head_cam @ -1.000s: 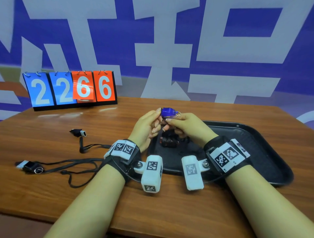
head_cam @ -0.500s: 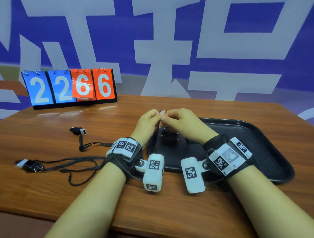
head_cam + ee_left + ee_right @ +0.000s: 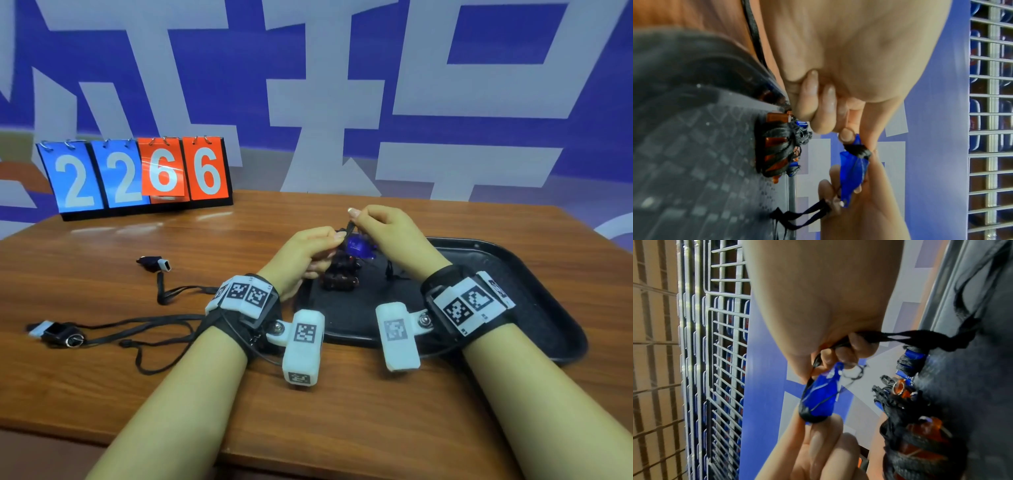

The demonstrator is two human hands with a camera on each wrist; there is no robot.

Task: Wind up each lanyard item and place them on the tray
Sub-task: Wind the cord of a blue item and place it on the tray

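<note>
Lanyard cord [image 3: 888,337] is running taut through my right hand [image 3: 387,236], which is pinching it above the tray [image 3: 534,274]; my left hand [image 3: 301,257] is gripping the blue whistle [image 3: 853,168]. Slackening now is risking the few wraps slipping off.

Even, bright indoor light falls across the head view, with pale glare streaks on the wooden surface [image 3: 144,228] at upper left. Wide-angle distortion bends the frame edges. Both wrist views are softer: motion blur smears the black tray [image 3: 684,146], and the nearest fingers [image 3: 818,451] sit out of focus.
</note>
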